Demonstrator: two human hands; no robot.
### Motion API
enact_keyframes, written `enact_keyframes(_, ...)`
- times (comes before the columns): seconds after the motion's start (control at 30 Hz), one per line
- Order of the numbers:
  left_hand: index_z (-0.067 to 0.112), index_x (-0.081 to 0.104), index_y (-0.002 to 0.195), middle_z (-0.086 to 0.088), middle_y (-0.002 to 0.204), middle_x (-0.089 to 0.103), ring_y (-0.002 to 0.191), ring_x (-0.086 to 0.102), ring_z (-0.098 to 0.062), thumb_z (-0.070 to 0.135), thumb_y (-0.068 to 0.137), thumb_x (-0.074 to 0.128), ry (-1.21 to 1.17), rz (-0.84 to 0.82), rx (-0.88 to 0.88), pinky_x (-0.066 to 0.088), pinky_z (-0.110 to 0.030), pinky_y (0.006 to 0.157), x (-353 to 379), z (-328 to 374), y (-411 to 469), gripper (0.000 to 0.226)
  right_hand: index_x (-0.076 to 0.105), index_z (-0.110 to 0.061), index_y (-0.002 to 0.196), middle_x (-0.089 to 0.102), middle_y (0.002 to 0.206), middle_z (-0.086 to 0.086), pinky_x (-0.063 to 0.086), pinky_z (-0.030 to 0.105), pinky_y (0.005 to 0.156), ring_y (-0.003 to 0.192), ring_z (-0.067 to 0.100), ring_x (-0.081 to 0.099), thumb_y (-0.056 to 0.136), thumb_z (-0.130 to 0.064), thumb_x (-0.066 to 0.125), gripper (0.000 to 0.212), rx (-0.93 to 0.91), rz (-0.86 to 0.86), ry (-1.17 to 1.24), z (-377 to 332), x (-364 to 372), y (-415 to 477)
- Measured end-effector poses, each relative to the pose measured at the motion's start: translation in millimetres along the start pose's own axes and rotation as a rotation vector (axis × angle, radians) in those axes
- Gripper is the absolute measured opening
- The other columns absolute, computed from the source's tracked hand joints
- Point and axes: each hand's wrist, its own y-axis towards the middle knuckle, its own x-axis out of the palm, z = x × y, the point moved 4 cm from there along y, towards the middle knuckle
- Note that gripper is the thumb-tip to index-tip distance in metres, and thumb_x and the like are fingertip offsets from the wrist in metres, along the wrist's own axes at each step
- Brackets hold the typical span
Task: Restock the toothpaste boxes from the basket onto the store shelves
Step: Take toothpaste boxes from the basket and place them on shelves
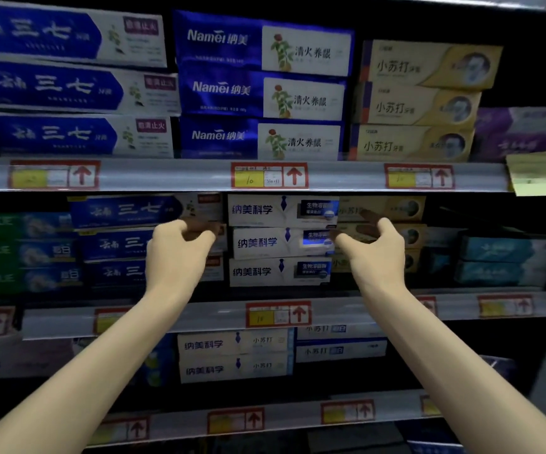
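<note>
Nearest the camera, the lower shelf carries more white boxes (232,355). No basket in view. Above that is the middle shelf rail (199,317) with a red-and-yellow price tag (278,314).

Past the rail, both hands are in over the middle shelf. They are level with a stack of three white toothpaste boxes (265,242), which sits between them, long faces out.

Left hand (180,249): fingers curled, at the left end of the stack, overlapping the right ends of the blue boxes (117,244). Fingertips are blurred, so I can't tell whether it has hold of a box end or only rests there.

Right hand (374,253): fingers loosely spread, thumb pointing at the right end of the middle white box, in front of the yellow boxes (412,209). It holds nothing I can see. Touching or just short of the box, can't tell.

Handling, my read: thin card cartons, light, stiff along the length. Faces dent if squeezed, and the glossy print is a bit slippery. Stacked boxes may slide unevenly. Best hold is on the short ends, one hand per side pressing inward, or a flat palm on the long face to push back.

Far up, the top shelf rows (261,90) look fully faced.
</note>
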Motion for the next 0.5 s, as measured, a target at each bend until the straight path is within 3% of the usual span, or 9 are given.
enact_keyframes(0.07,0.022,0.074,0.092,0.002,0.086,0.074,0.082,0.068,-0.015,0.029,0.098,0.069,-0.046,-0.061,0.026,0.050,-0.031,0.070,-9,4,-19,0.011,0.044,-0.019,0.155,0.050,0.152,0.003,0.043,0.037,0.111,0.138,0.023,0.048,0.089,-0.025,0.082,0.076,-0.028,-0.014,0.014,-7,-15,-19)
enact_keyframes(0.2,0.029,0.078,0.100,0.007,0.089,0.079,0.087,0.071,-0.013,0.033,0.100,0.065,-0.234,-0.200,-0.106,0.049,-0.030,0.076,-23,0,-62,0.013,0.060,-0.029,0.137,0.063,0.120,-0.006,0.047,0.023,0.082,0.110,0.013,0.060,0.087,-0.024,0.084,0.057,-0.040,-0.107,0.038,-11,-42,-65)
enact_keyframes(0.37,0.027,0.080,0.107,0.002,0.102,0.080,0.099,0.073,-0.020,0.036,0.102,0.061,-0.409,-0.376,-0.298,0.053,-0.037,0.088,-29,-1,-113,0.021,0.061,-0.033,0.135,0.063,0.117,-0.008,0.047,0.017,0.074,0.103,0.004,0.061,0.088,-0.029,0.083,0.052,-0.013,-0.196,0.023,-14,-67,-122)
enact_keyframes(0.5,0.026,0.081,0.107,-0.001,0.105,0.080,0.098,0.073,-0.020,0.038,0.103,0.059,-0.435,-0.483,-0.320,0.053,-0.038,0.091,-29,-2,-148,0.025,0.061,-0.034,0.134,0.064,0.116,-0.008,0.048,0.016,0.074,0.102,0.003,0.062,0.088,-0.031,0.083,0.052,-0.001,-0.225,0.003,-12,-82,-162)
